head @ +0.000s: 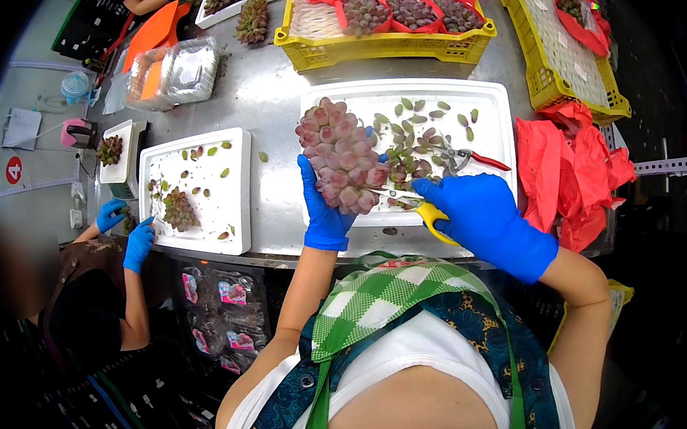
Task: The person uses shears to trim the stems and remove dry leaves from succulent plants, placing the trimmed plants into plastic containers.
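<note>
My left hand, in a blue glove, holds up a large bunch of pinkish-red grapes; a fingertip or two shows behind its right side. Yellow-handled scissors are in my gloved right hand, their blades reaching the lower right of the bunch. Whether the blades are parted is hard to tell. Beneath the bunch lies a white foam tray with loose green and reddish grapes scattered in it. Red-handled pruning shears rest on the tray near my right hand.
Yellow crates with red-wrapped grapes stand at the back and right. Crumpled red wrapping lies beside my tray. To the left are another foam tray, a co-worker's gloved hands, a scale and plastic clamshells.
</note>
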`<move>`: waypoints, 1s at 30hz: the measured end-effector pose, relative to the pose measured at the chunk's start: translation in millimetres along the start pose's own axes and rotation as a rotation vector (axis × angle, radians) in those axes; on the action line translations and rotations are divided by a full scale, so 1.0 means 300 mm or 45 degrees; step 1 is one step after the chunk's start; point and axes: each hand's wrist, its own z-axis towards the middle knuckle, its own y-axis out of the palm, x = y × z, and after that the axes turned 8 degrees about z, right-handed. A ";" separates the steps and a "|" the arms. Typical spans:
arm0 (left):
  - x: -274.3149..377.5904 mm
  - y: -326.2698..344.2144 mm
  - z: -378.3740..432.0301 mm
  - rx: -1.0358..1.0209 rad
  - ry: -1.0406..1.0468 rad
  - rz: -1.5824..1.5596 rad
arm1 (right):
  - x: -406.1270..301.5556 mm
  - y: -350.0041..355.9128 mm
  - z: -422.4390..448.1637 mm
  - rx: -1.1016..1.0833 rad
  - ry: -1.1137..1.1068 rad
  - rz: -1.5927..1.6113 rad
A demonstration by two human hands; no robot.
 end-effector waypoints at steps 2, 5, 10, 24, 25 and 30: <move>0.001 0.000 0.001 0.012 0.001 0.001 | -0.004 -0.008 0.000 -0.003 0.001 -0.128; -0.003 -0.005 0.006 0.042 0.010 0.044 | -0.015 -0.023 0.010 0.017 0.026 -0.203; -0.005 -0.005 0.008 0.042 0.016 0.060 | -0.007 -0.021 0.018 0.044 -0.027 -0.184; -0.006 -0.018 0.010 0.061 0.028 0.050 | 0.015 -0.003 0.013 0.035 -0.077 -0.036; -0.007 -0.023 0.010 0.095 0.037 0.058 | 0.014 -0.006 0.012 0.050 -0.083 -0.045; 0.007 -0.020 0.006 0.049 0.061 0.060 | 0.003 -0.014 0.014 0.140 -0.087 0.151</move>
